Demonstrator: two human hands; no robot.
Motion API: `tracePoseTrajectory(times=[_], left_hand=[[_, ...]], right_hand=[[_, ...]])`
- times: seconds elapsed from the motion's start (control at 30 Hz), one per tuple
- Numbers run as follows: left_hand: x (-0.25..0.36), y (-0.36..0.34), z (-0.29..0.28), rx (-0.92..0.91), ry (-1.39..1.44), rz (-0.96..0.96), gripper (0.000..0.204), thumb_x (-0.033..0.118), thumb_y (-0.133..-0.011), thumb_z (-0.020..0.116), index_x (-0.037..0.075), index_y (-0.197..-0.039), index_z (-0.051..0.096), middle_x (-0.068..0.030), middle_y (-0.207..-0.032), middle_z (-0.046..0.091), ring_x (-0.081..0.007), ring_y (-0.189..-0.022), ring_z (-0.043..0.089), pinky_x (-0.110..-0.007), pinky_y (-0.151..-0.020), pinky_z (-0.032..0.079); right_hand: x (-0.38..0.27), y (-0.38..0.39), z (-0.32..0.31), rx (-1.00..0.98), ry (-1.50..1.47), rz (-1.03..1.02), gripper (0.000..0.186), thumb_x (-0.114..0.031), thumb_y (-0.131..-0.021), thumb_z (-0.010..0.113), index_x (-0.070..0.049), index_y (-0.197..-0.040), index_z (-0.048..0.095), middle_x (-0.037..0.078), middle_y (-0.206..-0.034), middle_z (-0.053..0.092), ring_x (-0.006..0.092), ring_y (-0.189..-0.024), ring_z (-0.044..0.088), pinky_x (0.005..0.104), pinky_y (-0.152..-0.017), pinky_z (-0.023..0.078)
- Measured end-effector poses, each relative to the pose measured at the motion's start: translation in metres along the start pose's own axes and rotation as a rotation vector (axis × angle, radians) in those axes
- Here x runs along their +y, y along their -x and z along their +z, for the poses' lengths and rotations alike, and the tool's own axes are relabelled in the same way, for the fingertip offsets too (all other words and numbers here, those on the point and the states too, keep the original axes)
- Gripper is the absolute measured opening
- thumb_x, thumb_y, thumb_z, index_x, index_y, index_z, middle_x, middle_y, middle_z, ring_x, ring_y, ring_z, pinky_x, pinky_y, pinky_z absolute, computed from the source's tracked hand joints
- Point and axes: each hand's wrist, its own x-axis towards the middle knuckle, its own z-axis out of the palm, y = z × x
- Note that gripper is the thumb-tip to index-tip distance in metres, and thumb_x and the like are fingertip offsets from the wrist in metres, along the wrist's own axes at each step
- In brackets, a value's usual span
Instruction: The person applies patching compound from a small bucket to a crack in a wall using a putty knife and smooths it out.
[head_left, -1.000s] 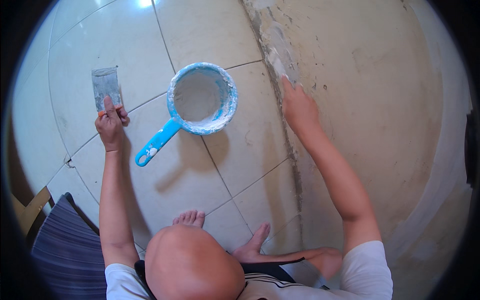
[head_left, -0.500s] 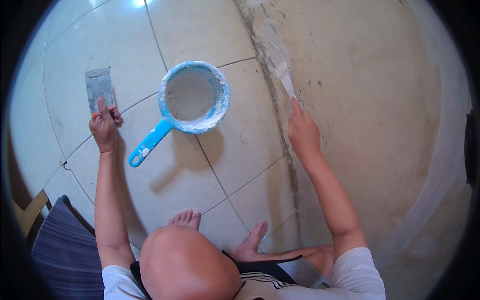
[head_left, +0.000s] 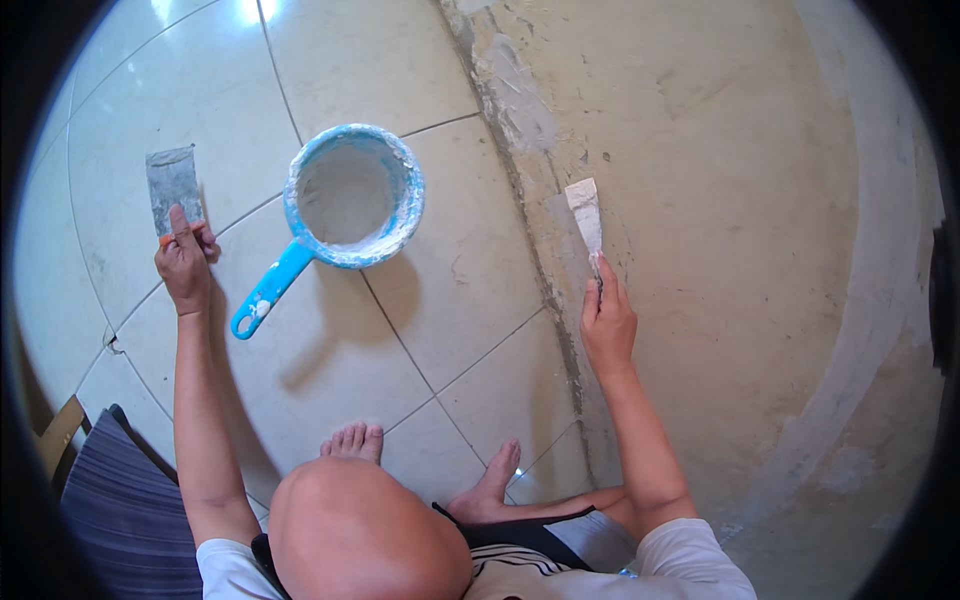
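Observation:
My left hand [head_left: 184, 262] is closed around the orange handle of a wide putty knife [head_left: 174, 184], its grey blade pointing away from me over the tiles. In my right hand [head_left: 608, 322] is a narrower scraper [head_left: 584, 212], its blade coated with white filler and held close to the wall. A blue plastic dipper [head_left: 352, 196], smeared with white and holding pale filler, stands between my hands with its handle toward the lower left. Wet-looking filler [head_left: 520, 100] covers part of the joint where the tiles meet the wall.
White floor tiles [head_left: 440, 300] lie under my bare feet. The plain beige wall [head_left: 720, 250] rises on the right, with a pale filled band [head_left: 850, 330] along it. At the lower left is a dark striped chair seat [head_left: 130, 510]. My bent knee [head_left: 370, 530] is in front.
My right hand has drawn the scraper back toward me, off the filler patch, and its coated blade face now shows. My left hand keeps its hold; the whole view has shifted slightly.

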Motion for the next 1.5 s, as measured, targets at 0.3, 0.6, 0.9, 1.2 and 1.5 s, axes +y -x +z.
tracePoseTrajectory(times=[0.3,0.6,0.9,1.2,1.5], left_hand=[[-0.005,-0.003,-0.006,-0.01,-0.024,-0.001,0.064,0.051,-0.102,0.045,-0.003,-0.074,0.063,-0.0041,-0.058,0.055,-0.0104,-0.048,0.052,-0.024,-0.044,0.039],[-0.006,-0.004,-0.006,0.016,0.05,-0.047,0.061,0.05,-0.102,0.048,-0.003,-0.076,0.064,-0.0045,-0.06,0.055,-0.0113,-0.048,0.051,-0.024,-0.044,0.038],[-0.002,-0.002,-0.002,-0.017,-0.027,0.012,0.062,0.051,-0.101,0.048,-0.003,-0.077,0.065,-0.0043,-0.06,0.056,-0.0108,-0.048,0.051,-0.024,-0.043,0.039],[-0.013,-0.004,-0.003,0.009,0.035,-0.019,0.063,0.052,-0.101,0.047,-0.003,-0.074,0.065,-0.0037,-0.059,0.056,-0.0104,-0.047,0.052,-0.024,-0.043,0.038],[-0.009,-0.006,-0.006,0.02,0.028,-0.008,0.063,0.052,-0.102,0.046,-0.002,-0.074,0.064,-0.004,-0.059,0.056,-0.0107,-0.048,0.051,-0.024,-0.043,0.038]], right_hand=[[-0.016,-0.036,0.0,-0.052,-1.122,0.505,0.016,-0.021,-0.101,0.056,-0.006,-0.105,0.054,-0.001,-0.077,0.054,0.0033,-0.055,0.044,0.0184,-0.045,0.033],[-0.002,-0.051,-0.015,0.096,-1.509,0.835,0.021,-0.023,-0.1,0.056,-0.006,-0.089,0.053,0.002,-0.073,0.052,0.0041,-0.049,0.037,0.0206,-0.04,0.026],[-0.009,0.002,-0.036,0.08,-1.506,0.914,0.019,-0.022,-0.099,0.058,-0.004,-0.092,0.054,0.002,-0.075,0.053,0.0034,-0.05,0.036,0.0196,-0.04,0.025],[-0.001,-0.054,-0.016,0.086,-1.51,0.812,0.02,-0.024,-0.099,0.058,-0.006,-0.092,0.055,0.001,-0.074,0.052,0.0036,-0.048,0.035,0.0204,-0.041,0.024],[-0.028,-0.033,-0.01,0.001,-1.513,0.9,0.019,-0.025,-0.099,0.058,-0.007,-0.096,0.054,0.001,-0.073,0.05,0.0041,-0.047,0.033,0.0207,-0.04,0.024]])
